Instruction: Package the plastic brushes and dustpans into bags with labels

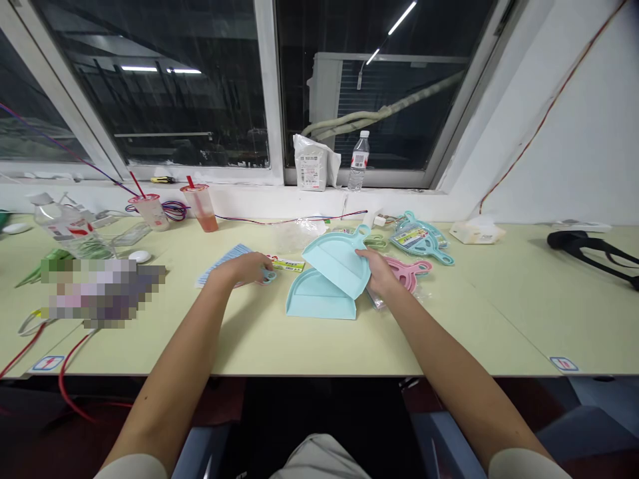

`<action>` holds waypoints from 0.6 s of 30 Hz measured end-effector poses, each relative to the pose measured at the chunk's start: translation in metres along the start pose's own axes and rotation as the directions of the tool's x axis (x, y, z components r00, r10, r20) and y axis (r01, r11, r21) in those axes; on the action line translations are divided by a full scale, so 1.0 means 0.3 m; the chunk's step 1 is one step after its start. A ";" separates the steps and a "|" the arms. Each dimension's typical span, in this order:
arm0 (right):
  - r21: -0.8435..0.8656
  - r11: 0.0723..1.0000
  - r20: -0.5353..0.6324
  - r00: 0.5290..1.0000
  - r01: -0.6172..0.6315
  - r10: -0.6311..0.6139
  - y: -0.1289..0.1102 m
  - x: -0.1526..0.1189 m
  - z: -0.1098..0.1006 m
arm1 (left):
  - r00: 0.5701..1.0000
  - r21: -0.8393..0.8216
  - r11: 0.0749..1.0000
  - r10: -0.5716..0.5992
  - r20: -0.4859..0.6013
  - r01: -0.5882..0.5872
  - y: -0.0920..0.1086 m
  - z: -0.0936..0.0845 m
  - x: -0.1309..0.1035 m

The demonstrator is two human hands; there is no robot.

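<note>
My right hand point(378, 271) grips a light blue dustpan point(339, 256) near its right side, its ringed handle pointing up. This pan is tilted and overlaps a second light blue dustpan point(319, 299) lying on the table. Over to the left, my left hand point(247, 268) is curled over the handle end of a small blue brush point(227, 258), whose ringed tip shows past the fingers. A yellow-green label card point(287, 264) lies between the hands. Just right of my right hand is a pink dustpan point(410, 271), and behind it are packaged blue ones point(419, 237).
Along the back stand two drink cups point(202, 207) with red straws and a white tissue pack point(478, 231). A water bottle point(358, 161) is on the windowsill. A large bottle point(67, 226) and red cables point(67, 379) are at left, a black strapped object point(589, 247) at right.
</note>
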State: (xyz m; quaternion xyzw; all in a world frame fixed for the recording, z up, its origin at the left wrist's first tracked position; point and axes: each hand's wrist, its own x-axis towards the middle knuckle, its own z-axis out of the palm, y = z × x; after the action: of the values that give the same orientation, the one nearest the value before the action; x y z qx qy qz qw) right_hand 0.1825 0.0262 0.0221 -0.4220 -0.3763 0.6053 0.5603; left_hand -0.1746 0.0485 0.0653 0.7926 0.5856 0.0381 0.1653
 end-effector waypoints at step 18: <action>-0.059 0.994 -0.010 0.996 0.090 -0.091 0.050 -0.045 0.078 | 0.774 0.043 0.950 0.279 -0.568 -0.311 0.270 -0.146 -0.112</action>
State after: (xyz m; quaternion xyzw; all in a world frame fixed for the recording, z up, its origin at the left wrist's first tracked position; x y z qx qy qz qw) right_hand 0.1554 0.0119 0.0177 -0.4247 -0.4089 0.5653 0.5769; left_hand -0.1220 0.0053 0.1359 0.8223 0.4753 0.3128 -0.0034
